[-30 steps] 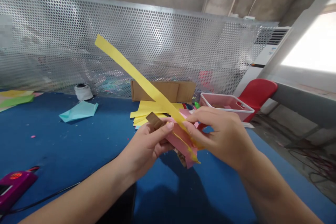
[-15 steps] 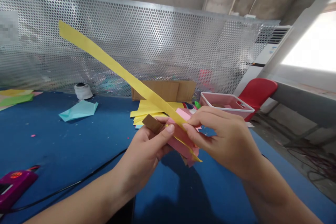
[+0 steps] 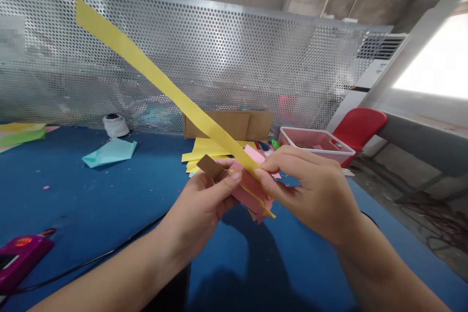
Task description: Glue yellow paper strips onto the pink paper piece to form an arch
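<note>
A small pink paper piece [image 3: 247, 196] with a brown cardboard tab [image 3: 211, 167] sticking out is gripped in my left hand [image 3: 210, 200], its thumb pressed on top. My right hand [image 3: 310, 187] pinches a long yellow paper strip [image 3: 161, 80] between thumb and fingers, close against the pink piece. From there the strip slants up to the left, well above the table. A thin yellow edge runs along the pink piece to a narrow point at its lower right. My fingers hide part of the pink piece.
Yellow paper sheets [image 3: 204, 147] lie behind my hands, before a cardboard piece [image 3: 230, 126]. A pink basket [image 3: 316, 142] stands at right. Light-blue folded paper [image 3: 111, 152], a white roll [image 3: 116, 126] and a purple device [image 3: 24, 258] with a black cable are at left. A perforated metal screen [image 3: 219, 58] stands behind.
The free end of the yellow strip has swung up and slightly left. Its pointed lower tip, with the pink piece, has shifted a little up and left. Both hands keep their hold.
</note>
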